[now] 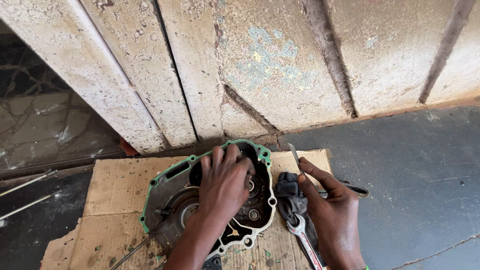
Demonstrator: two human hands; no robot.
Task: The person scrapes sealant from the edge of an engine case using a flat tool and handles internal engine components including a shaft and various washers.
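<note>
Both hands were busy: the left hand [225,182] lay spread, pressing the engine cover [210,200] flat on cardboard [115,190]; it looked heavy, rigid, best gripped by its rim. Right hand [330,210] pinched a thin blade [295,154].

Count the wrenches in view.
1: a wrench lies on the cardboard, beside the dark rag, partly under the right hand. Others may be hidden.
</note>
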